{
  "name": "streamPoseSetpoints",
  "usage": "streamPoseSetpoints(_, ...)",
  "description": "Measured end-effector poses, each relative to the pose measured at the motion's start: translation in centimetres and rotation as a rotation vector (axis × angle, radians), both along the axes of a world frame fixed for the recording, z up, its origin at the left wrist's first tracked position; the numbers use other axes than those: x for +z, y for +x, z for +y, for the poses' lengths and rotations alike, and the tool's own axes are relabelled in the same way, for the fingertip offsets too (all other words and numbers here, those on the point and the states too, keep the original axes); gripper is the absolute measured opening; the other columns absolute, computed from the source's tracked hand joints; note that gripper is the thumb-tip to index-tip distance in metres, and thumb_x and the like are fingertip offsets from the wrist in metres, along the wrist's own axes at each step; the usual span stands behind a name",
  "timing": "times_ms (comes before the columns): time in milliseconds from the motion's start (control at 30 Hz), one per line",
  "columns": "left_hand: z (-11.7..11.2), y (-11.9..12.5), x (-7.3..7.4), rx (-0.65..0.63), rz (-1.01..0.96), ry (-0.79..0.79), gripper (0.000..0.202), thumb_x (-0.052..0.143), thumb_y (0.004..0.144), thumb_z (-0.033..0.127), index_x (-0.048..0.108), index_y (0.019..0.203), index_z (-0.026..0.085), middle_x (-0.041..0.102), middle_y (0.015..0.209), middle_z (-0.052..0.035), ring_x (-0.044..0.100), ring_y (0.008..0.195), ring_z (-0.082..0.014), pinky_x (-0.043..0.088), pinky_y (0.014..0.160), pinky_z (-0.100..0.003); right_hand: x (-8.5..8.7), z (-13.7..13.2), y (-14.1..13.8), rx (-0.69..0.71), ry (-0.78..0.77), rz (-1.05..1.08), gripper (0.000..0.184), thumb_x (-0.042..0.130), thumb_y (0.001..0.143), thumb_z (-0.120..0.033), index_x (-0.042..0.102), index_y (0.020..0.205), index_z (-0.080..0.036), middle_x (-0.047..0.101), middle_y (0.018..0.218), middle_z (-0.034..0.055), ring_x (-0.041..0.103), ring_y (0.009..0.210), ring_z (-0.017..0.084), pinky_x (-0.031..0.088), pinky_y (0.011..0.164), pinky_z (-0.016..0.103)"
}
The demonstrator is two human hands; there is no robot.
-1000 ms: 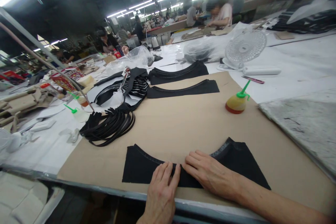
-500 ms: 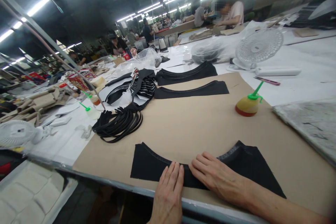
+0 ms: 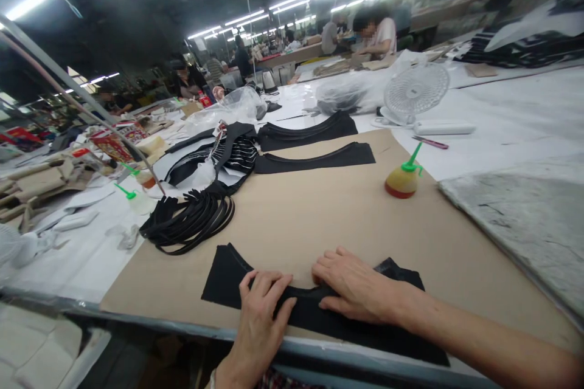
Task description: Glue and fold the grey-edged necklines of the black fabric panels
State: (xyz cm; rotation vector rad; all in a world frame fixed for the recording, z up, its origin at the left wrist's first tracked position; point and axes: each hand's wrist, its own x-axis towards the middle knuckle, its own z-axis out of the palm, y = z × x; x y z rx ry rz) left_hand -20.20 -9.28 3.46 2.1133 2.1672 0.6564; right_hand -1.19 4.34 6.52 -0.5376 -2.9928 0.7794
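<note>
A black fabric piece (image 3: pixel 301 316) with a curved-in upper edge lies flat on the tan sheet (image 3: pixel 292 219) near the table's front. My left hand (image 3: pixel 262 310) is bent over its curved edge left of the middle, fingers on the far side and thumb on the near side. Just to the right, my right hand (image 3: pixel 353 285) grips the same edge with curled fingers, its thumb on the fabric. Between the hands a narrow stretch of the edge strip shows. My right forearm covers part of the piece's right end.
Behind lie more curved black pieces (image 3: pixel 314 158) and a bundle of black strips (image 3: pixel 187 225). An oiler-type bottle (image 3: pixel 402 179) with a green spout stands right of centre. Farther back are a white fan (image 3: pixel 416 91) and a pink-handled tool (image 3: pixel 431 143). A grey slab (image 3: pixel 515 213) borders the right.
My hands have gone from lying flatter on the fabric to bent fingers at its curved edge. They are slightly farther apart, thumbs now showing. The camera view has shifted.
</note>
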Motion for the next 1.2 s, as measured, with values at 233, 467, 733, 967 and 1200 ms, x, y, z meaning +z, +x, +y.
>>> streamPoseSetpoints(233,2.7,3.3,1.6,-0.033,-0.248,-0.259,0.034,0.050,0.074,0.002,0.065,0.094,0.026,0.065,0.096,0.0006,0.056,0.099,-0.0183,0.036,0.090,-0.040,-0.5,0.1,-0.2,-0.034,-0.066,-0.014,0.012,0.062,0.078,-0.021,0.059,0.089,-0.020,0.064,0.094,0.0053,0.057,0.094,0.023,0.039,0.086,0.038)
streamPoseSetpoints(467,3.5,3.4,1.5,-0.077,-0.288,-0.306,0.040,0.043,0.069,-0.002,0.067,0.088,0.023,0.063,0.091,-0.0021,0.055,0.094,-0.0183,0.042,0.085,-0.033,-0.7,0.6,0.3,-0.057,-0.109,0.015,0.013,0.058,0.073,-0.016,0.060,0.086,-0.020,0.066,0.088,0.0039,0.059,0.086,0.021,0.041,0.076,0.032)
streamPoseSetpoints(733,4.4,3.9,2.0,-0.077,-0.289,-0.371,0.040,0.041,0.066,-0.004,0.069,0.083,0.020,0.064,0.087,-0.0034,0.058,0.087,-0.0174,0.045,0.081,-0.030,-1.0,0.8,0.8,-0.068,-0.116,0.025,0.007,0.058,0.073,-0.016,0.061,0.079,-0.020,0.066,0.081,0.0028,0.059,0.079,0.019,0.040,0.071,0.029)
streamPoseSetpoints(967,3.3,4.6,1.4,-0.109,-0.217,-0.293,0.045,0.035,0.080,-0.002,0.070,0.095,0.022,0.065,0.088,-0.0033,0.059,0.087,-0.0178,0.049,0.081,-0.032,-2.1,-0.4,1.9,-0.094,-0.096,0.140,0.007,0.055,0.082,-0.013,0.057,0.085,-0.019,0.061,0.088,0.0024,0.055,0.086,0.017,0.041,0.077,0.029)
streamPoseSetpoints(1200,0.5,5.1,-2.1,-0.219,0.157,0.188,0.040,0.035,0.085,0.005,0.063,0.113,0.010,0.069,0.097,-0.0085,0.060,0.090,-0.0203,0.053,0.081,-0.032,-3.2,-1.0,2.6,-0.009,0.063,0.187,0.017,0.043,0.094,-0.017,0.053,0.081,-0.019,0.056,0.087,0.0032,0.050,0.082,0.017,0.040,0.075,0.029)
